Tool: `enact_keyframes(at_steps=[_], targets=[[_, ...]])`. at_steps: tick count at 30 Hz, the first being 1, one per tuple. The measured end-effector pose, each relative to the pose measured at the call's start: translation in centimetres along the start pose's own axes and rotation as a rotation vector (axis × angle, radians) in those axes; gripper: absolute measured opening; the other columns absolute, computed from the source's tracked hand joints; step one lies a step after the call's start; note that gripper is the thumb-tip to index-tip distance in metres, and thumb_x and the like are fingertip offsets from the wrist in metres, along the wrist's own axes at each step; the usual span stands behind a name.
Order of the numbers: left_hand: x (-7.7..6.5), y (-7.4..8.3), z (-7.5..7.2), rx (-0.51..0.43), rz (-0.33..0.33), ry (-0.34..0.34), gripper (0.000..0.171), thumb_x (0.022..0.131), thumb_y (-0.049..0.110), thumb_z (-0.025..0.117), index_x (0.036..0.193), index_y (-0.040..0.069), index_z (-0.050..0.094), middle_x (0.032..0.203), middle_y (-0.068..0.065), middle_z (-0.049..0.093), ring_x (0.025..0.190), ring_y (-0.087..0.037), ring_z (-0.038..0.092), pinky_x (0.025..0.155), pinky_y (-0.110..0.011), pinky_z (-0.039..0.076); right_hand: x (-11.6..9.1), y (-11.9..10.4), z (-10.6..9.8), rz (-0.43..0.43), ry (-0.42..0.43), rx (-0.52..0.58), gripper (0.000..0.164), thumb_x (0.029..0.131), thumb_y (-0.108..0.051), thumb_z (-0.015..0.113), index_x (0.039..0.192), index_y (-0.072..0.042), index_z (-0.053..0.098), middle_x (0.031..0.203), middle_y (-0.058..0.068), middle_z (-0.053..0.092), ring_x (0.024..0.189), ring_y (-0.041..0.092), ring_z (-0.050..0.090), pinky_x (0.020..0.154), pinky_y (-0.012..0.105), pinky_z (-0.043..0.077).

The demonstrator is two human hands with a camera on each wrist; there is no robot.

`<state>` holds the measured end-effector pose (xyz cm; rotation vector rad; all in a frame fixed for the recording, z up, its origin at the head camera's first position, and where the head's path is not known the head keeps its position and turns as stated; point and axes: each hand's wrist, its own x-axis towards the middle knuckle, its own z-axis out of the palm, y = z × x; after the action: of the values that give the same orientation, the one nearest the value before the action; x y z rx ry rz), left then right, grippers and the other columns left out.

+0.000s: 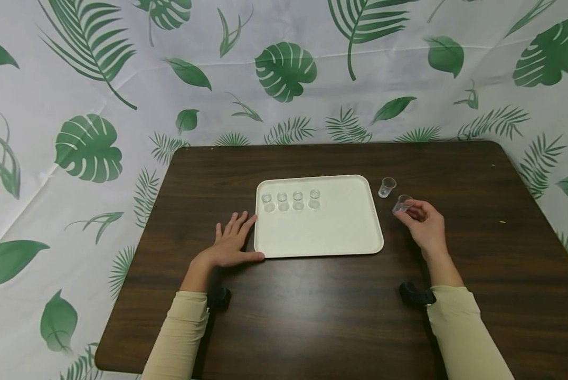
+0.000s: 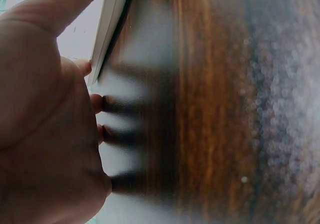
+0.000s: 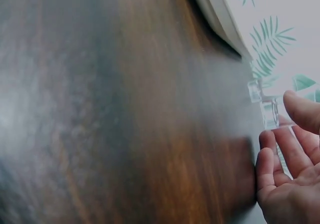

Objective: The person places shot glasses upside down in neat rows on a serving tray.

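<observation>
A cream rectangular tray lies on the dark wooden table. My left hand rests at the tray's left side, fingers spread, thumb at the near corner and index fingertip against the edge. Several small clear cups stand in a row along the tray's far left part. Right of the tray, my right hand pinches another small clear cup between thumb and fingers; the right wrist view shows this cup by the thumb. Just beyond it, a further clear cup stands on the table.
The dark wood-grain table has rounded corners and extends well past the tray on each side. Behind it hangs a white cloth printed with green leaves. A black wrist strap is on the right forearm.
</observation>
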<state>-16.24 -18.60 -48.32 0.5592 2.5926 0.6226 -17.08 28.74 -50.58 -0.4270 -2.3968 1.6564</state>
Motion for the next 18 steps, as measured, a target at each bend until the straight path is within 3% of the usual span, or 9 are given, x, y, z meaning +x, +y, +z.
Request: enact_keyframes(at_steps=[5, 11, 18], targets=[[0.0, 0.0, 0.0, 0.001, 0.001, -0.002, 0.104, 0.085, 0.063, 0.064, 0.160, 0.018, 0.007, 0.164, -0.015, 0.000, 0.148, -0.037, -0.009, 0.107, -0.069, -0.008, 0.0, -0.2, -0.1, 0.040, 0.022, 0.086, 0.031, 0.085, -0.012, 0.078, 0.111, -0.006, 0.064, 0.094, -0.014, 0.065, 0.090, 0.004, 0.059, 0.074, 0.010, 0.047], [0.1, 0.0, 0.0, 0.005, -0.001, -0.003, 0.104, 0.085, 0.062, 0.064, 0.160, 0.018, 0.007, 0.164, -0.014, 0.000, 0.148, -0.037, -0.009, 0.107, -0.069, -0.008, -0.1, -1.1, -0.3, 0.092, 0.044, 0.270, 0.029, 0.081, -0.002, 0.080, 0.105, -0.006, 0.064, 0.094, -0.007, 0.064, 0.085, 0.007, 0.060, 0.069, 0.011, 0.049], [0.1, -0.2, 0.1, 0.007, -0.006, -0.007, 0.104, 0.086, 0.063, 0.064, 0.160, 0.018, 0.005, 0.164, -0.013, -0.001, 0.148, -0.035, -0.010, 0.107, -0.069, -0.009, -0.2, -2.3, -0.2, 0.085, -0.009, 0.402, 0.034, 0.082, -0.001, 0.078, 0.112, -0.001, 0.061, 0.102, 0.003, 0.059, 0.080, 0.008, 0.063, 0.065, 0.018, 0.054]])
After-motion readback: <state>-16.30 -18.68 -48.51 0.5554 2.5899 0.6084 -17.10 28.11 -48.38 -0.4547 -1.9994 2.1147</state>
